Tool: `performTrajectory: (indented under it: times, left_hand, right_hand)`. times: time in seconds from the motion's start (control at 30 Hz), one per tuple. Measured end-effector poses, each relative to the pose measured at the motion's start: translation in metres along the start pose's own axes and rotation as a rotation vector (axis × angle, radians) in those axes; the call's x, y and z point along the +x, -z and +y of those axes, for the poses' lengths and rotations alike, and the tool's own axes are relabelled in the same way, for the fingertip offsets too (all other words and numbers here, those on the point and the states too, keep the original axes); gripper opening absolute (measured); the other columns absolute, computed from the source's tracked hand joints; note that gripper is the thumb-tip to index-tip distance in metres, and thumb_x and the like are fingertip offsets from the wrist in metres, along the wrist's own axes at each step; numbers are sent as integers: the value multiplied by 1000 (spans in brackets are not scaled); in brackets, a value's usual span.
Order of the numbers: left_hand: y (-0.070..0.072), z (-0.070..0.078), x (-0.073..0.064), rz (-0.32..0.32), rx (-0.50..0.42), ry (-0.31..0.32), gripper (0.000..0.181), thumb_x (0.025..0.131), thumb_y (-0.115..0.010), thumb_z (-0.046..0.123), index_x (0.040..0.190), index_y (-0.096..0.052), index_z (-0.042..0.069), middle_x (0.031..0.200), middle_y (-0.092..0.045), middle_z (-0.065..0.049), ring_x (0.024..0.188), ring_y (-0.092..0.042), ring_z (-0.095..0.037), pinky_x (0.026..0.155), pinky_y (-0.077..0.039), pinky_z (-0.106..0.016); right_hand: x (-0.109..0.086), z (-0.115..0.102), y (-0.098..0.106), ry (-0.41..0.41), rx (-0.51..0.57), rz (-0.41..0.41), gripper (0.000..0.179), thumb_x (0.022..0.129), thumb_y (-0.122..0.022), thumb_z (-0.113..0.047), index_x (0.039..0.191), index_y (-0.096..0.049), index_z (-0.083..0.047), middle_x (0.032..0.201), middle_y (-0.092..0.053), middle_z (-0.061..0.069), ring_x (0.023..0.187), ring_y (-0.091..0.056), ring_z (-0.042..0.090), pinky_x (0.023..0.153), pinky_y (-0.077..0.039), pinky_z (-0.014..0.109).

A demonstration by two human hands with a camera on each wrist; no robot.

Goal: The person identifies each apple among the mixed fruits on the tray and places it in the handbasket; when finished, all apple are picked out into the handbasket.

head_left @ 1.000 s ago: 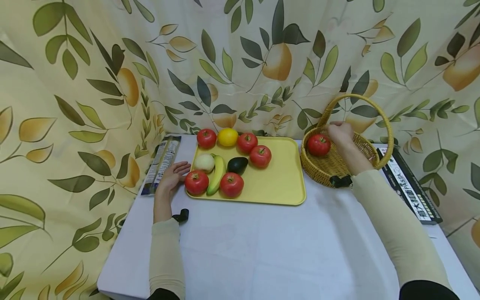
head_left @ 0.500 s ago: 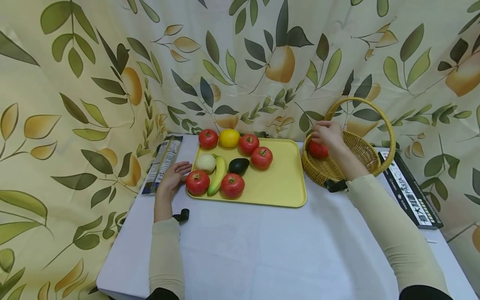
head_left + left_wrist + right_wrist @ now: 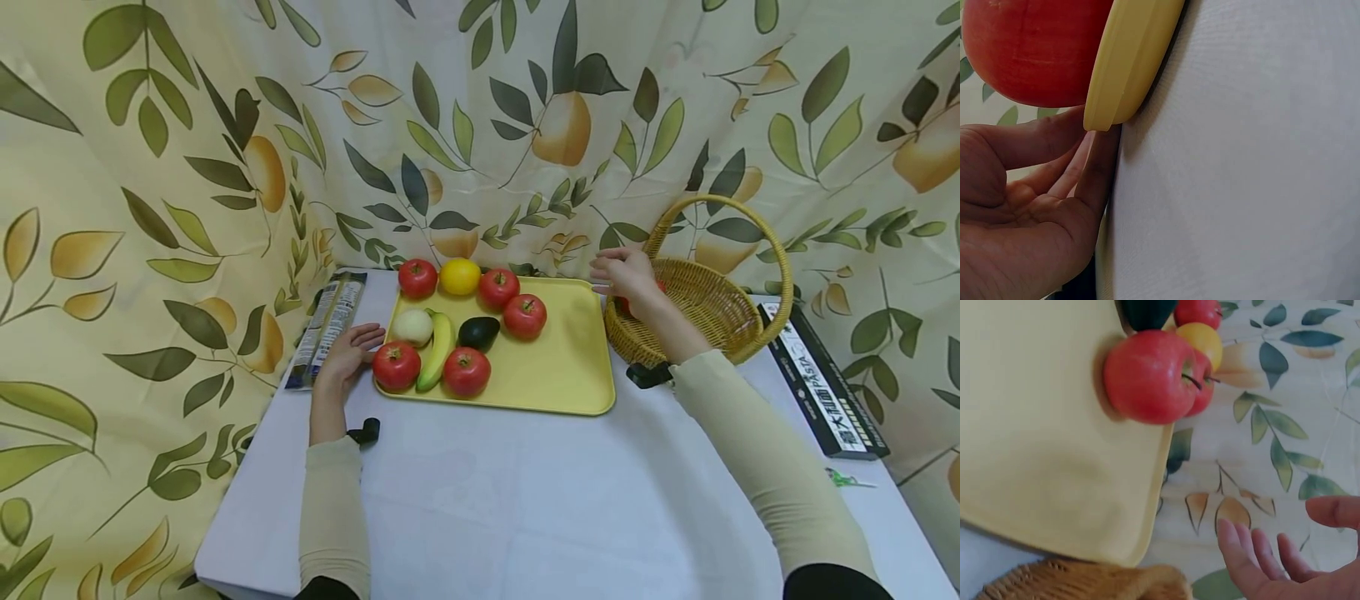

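Note:
My left hand (image 3: 348,358) rests at the left edge of a yellow tray (image 3: 555,367), fingers extended. In the left wrist view, the thumb and fingertips meet the tray rim (image 3: 1124,62) beside a tomato (image 3: 1035,50). My right hand (image 3: 626,275) hovers over the left rim of a wicker basket (image 3: 701,300), holding nothing, its fingers (image 3: 1235,547) apart. A red fruit (image 3: 622,306) inside the basket is mostly hidden by this hand. On the tray lie red apples (image 3: 1150,378), tomatoes (image 3: 467,372), a yellow fruit (image 3: 460,276), a banana (image 3: 437,354), an avocado (image 3: 478,333) and a pale round item (image 3: 412,327).
Printed packets (image 3: 327,325) lie left of the tray. A black box (image 3: 825,387) lies right of the basket, with a small green item (image 3: 845,478) near its front end. A leaf-patterned curtain (image 3: 480,150) closes off the back of the white table (image 3: 525,500).
My right hand has drawn left from inside the basket, past the red fruit, to its left rim, and its fingers have spread. The left hand stays at the tray edge.

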State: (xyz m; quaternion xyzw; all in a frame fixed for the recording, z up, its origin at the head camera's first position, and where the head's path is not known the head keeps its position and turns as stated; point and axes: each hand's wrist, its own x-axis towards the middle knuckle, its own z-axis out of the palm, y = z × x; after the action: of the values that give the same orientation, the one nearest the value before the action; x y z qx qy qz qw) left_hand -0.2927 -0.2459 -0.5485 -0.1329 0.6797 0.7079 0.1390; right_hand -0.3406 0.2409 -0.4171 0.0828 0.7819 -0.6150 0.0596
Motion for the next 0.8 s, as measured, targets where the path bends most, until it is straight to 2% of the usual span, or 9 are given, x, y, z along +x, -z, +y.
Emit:
performTrajectory:
  times: [0.1,0.27,0.47,0.7,0.8]
  left_hand:
    - [0,-2,1,-2,2,-7,78,87,-47,-27,159,-39,4,159,-47,-17,147,-46,-27,115,-43,-36]
    - [1,-4,3,-2,7,-15,79,86,-48,-27,158,-39,3,158,-48,-17,146,-47,-27,105,-50,-28]
    - [0,-4,1,-7,2,-22,77,87,-46,-26,158,-39,2,159,-47,-18,147,-46,-28,93,-53,-20]
    - [-1,-1,-2,-13,2,-21,77,88,-45,-25,159,-37,2,160,-46,-17,147,-45,-28,99,-51,-22]
    - [-1,0,-3,-10,0,-15,77,89,-45,-25,160,-37,3,160,-46,-17,147,-45,-27,101,-50,-23]
  right_hand:
    - [0,0,-9,-6,-6,-20,50,109,-52,-21,151,-44,4,151,-48,25,136,-52,40,101,-54,43]
    - [3,1,-21,-36,11,-65,51,107,-57,-21,150,-44,3,154,-46,24,138,-52,40,101,-54,47]
    - [6,7,-34,-51,9,-123,51,107,-54,-22,149,-45,4,157,-45,23,139,-51,41,100,-54,51]
    - [9,15,-50,-60,15,-155,46,104,-59,-17,142,-46,5,148,-47,21,138,-50,47,99,-53,57]
    - [10,20,-55,-82,8,-187,50,104,-62,-19,143,-43,4,150,-46,23,140,-48,47,102,-51,59]
